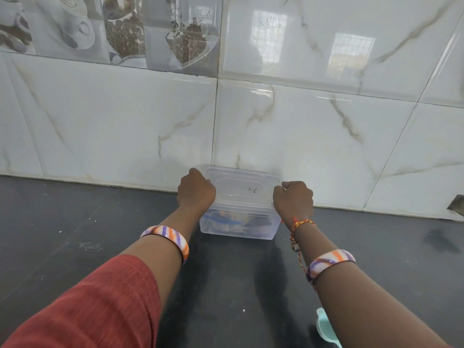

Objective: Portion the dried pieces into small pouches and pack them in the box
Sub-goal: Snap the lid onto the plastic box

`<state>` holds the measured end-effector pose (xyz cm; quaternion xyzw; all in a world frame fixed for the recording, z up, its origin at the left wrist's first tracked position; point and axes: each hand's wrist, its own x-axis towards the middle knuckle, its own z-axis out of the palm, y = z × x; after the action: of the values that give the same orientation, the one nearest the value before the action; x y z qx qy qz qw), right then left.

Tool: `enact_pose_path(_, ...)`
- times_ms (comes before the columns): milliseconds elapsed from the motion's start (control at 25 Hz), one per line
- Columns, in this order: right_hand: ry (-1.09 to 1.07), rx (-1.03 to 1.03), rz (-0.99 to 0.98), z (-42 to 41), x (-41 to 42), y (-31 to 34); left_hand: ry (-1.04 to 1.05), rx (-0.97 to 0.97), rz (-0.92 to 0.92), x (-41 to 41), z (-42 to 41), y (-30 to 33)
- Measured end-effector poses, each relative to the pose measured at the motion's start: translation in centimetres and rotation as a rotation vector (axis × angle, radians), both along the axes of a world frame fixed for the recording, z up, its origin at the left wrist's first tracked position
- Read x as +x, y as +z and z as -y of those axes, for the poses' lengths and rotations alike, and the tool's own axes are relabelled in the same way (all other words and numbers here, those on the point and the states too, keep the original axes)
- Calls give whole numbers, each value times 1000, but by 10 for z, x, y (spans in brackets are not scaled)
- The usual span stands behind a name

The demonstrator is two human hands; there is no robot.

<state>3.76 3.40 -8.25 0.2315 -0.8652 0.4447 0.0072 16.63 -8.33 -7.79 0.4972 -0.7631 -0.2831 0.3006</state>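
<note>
Lidded box (241, 212) — between both hands' fingers (278, 190)

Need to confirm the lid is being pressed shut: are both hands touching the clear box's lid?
Touching. The head view shows the left hand and right hand gripping opposite ends of the lid.

Clear lidded box (240, 223) shows blue and tan inside. Black worktop (75, 222), white marble-veined wall tiles (113, 116), orange-purple striped bangles (167, 236), rust-red sleeve (100, 302), pale-teal scoop (325, 330).

Both arms outstretched, left hand (196, 190) and right hand (293, 198) curled
</note>
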Motion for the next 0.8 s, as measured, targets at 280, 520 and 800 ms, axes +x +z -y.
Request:
enact_pose_path(280,55,316,-283,0,2,19,-39,-59,94,1,4,0)
enact_pose_path(520,11,282,-307,-1,1,7,-48,-2,63,-6,16,-1)
enact_pose_path(800,-13,350,-312,-1,-5,16,-39,-86,143,-6,32,0)
